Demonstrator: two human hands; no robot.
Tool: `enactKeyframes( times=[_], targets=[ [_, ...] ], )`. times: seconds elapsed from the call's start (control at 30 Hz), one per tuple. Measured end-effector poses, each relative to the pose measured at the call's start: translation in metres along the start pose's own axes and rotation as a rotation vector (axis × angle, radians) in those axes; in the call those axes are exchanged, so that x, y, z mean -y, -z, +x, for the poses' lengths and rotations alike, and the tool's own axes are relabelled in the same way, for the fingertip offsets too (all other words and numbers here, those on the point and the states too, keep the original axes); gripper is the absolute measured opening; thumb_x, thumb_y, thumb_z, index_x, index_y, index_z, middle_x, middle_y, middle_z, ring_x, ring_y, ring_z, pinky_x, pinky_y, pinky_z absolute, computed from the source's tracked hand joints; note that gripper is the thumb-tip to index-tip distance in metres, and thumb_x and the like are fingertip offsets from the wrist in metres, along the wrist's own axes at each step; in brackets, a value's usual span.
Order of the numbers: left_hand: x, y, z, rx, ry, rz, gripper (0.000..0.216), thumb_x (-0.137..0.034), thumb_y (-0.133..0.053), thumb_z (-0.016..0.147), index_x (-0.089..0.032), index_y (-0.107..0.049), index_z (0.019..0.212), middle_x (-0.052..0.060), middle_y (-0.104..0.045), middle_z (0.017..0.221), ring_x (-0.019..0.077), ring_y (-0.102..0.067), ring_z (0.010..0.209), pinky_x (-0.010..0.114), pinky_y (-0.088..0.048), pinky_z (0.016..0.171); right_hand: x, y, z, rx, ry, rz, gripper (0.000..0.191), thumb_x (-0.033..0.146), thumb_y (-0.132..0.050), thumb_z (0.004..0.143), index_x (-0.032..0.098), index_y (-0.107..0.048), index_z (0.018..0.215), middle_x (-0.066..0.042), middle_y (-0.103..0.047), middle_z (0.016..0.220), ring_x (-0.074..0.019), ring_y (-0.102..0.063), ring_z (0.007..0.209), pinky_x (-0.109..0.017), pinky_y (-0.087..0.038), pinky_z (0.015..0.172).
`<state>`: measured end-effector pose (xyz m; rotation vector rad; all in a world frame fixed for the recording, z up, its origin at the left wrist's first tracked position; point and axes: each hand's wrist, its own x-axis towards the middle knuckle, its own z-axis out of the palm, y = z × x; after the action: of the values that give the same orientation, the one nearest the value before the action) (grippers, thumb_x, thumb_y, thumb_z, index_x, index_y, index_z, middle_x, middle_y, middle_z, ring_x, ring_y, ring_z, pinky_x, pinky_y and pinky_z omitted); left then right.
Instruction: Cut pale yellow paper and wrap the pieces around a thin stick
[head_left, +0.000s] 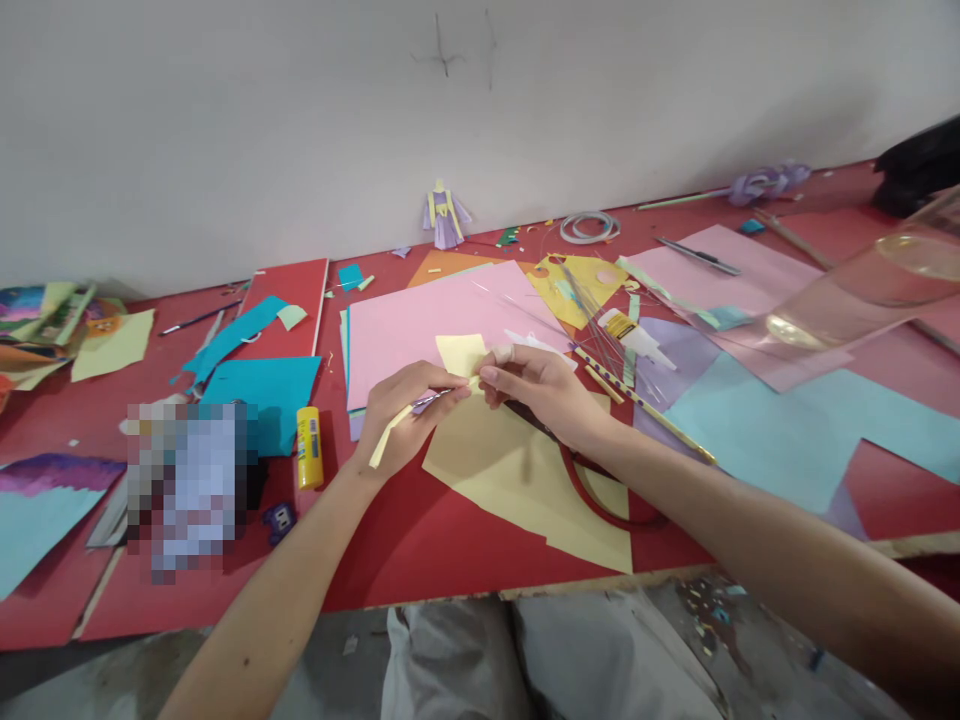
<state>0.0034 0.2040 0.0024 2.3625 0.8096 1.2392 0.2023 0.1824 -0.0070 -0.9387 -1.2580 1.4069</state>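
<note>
My left hand point(409, 405) is closed, with fingertips pinched on a small piece of pale yellow paper point(460, 352) that stands up between both hands. A narrow pale yellow strip point(388, 437) and a small purple piece point(429, 401), its kind unclear, also stick out from the left fingers. The thumb and fingers of my right hand point(551, 392) pinch the same paper at its lower right edge. Below the hands lies a larger pale yellow sheet point(517, 480). Scissors with dark red handles point(581, 490) rest on it, partly hidden by my right wrist.
A yellow glue stick point(308, 447) stands left, near teal paper point(262, 385). Behind are pink sheets point(420, 320) and a small paper doll point(445, 215) at the wall. To the right lie a white-tipped glue bottle point(634, 335), light blue paper point(787, 430) and a clear cup point(862, 290).
</note>
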Motion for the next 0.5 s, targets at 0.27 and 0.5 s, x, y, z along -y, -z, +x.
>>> enactKeyframes(
  times=[0.27, 0.5],
  targets=[
    [0.001, -0.0001, -0.001, 0.0, 0.013, 0.016, 0.007, -0.028, -0.07, 0.087, -0.023, -0.069, 0.093, 0.001, -0.071, 0.083, 0.0134, -0.066, 0.075, 0.025, -0.053, 0.069, -0.0003, 0.0003, -0.0005, -0.003, 0.009, -0.012, 0.024, 0.04, -0.071, 0.083, 0.017, -0.067, 0.088, 0.001, -0.062, 0.074, -0.0095, -0.058, 0.066, -0.025, -0.051, 0.066],
    [-0.0015, -0.0005, -0.0015, -0.02, 0.04, 0.016, 0.006, -0.027, -0.07, 0.087, -0.024, -0.07, 0.092, 0.001, -0.072, 0.085, 0.0138, -0.067, 0.076, 0.026, -0.053, 0.069, 0.0004, 0.0001, -0.0008, -0.014, 0.015, 0.008, 0.022, 0.038, -0.073, 0.081, 0.017, -0.067, 0.088, 0.001, -0.063, 0.077, -0.0094, -0.059, 0.067, -0.025, -0.051, 0.067]
  ],
)
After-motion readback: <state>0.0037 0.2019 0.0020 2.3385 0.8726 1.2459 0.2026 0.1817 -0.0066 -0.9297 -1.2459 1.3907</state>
